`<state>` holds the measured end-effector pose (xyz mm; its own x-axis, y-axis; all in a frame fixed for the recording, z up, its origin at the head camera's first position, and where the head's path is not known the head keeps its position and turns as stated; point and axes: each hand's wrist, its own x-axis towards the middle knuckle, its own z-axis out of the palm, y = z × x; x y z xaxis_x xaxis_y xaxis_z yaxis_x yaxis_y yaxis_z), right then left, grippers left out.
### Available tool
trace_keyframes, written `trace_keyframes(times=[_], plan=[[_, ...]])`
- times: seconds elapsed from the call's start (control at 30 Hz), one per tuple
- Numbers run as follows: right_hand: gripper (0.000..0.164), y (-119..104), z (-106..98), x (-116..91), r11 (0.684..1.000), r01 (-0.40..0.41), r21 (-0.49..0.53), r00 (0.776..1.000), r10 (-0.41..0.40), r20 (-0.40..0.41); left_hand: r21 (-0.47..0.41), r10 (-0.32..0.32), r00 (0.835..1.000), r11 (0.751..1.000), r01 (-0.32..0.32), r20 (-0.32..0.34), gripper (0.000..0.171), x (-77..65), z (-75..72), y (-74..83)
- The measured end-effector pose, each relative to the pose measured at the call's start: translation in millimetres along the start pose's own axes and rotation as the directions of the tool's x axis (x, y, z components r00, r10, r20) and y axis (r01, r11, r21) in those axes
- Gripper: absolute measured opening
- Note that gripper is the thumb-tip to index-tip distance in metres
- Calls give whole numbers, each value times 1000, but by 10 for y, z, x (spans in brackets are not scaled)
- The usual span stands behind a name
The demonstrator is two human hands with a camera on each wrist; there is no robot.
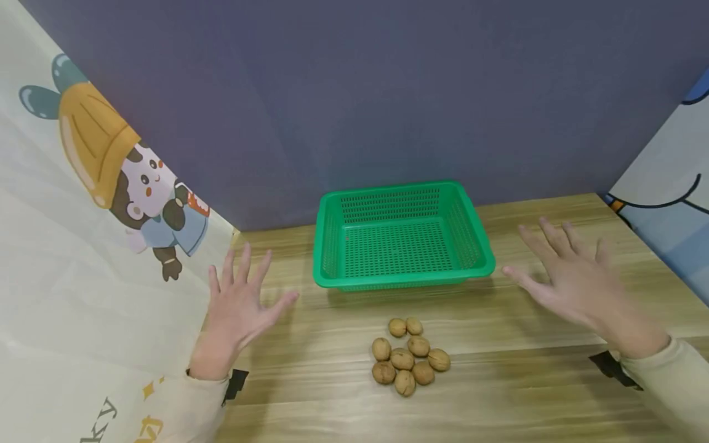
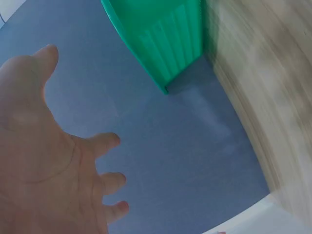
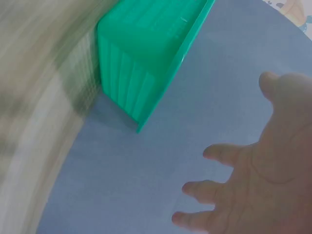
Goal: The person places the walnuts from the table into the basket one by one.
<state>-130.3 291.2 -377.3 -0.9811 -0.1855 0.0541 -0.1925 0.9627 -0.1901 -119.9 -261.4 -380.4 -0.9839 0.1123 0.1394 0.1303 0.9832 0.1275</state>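
A green plastic basket (image 1: 396,281) with perforated walls stands on the wooden table, its inside bare. In front of it lies a loose cluster of several walnuts (image 1: 402,359). To the left of the basket, my left hand (image 1: 237,314) is held above the table with fingers spread, touching nothing. My right hand (image 1: 578,283) hovers on the other side, its fingers spread as well and apart from the basket. Both wrist views show an empty palm, with the basket's outer wall (image 2: 165,44) beyond the left hand and its side (image 3: 131,73) near the right.
The wood-grain table (image 1: 310,394) ends at a dark blue-grey partition (image 1: 354,98) behind the basket. A white sheet with a cartoon figure (image 1: 160,209) borders the left side. Another printed sheet (image 1: 670,166) stands along the right edge.
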Motion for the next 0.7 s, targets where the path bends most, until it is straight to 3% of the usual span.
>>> trace_keyframes(times=[0.13, 0.3, 0.47, 0.57, 0.7], plan=[[91, -96, 67, -39, 997, 61, 56, 998, -59, -23, -24, 17, 1000, 1000, -17, -20, 95, -31, 69, 38], [88, -201, 186, -99, 976, 173, 134, 976, -152, -157, -97, 56, 997, 993, -62, -57, 90, -62, 214, 76], [76, -339, 364, -141, 932, 323, 163, 898, -246, -366, -169, 94, 991, 980, -110, -98, 85, -72, 306, 168], [68, -431, 477, -176, 900, 395, 182, 848, -282, -448, -221, 104, 988, 967, -128, -118, 83, -66, 336, 243], [65, -556, 633, -246, 867, 445, 226, 840, -317, -441, -289, 113, 982, 945, -154, -155, 79, -66, 380, 334]])
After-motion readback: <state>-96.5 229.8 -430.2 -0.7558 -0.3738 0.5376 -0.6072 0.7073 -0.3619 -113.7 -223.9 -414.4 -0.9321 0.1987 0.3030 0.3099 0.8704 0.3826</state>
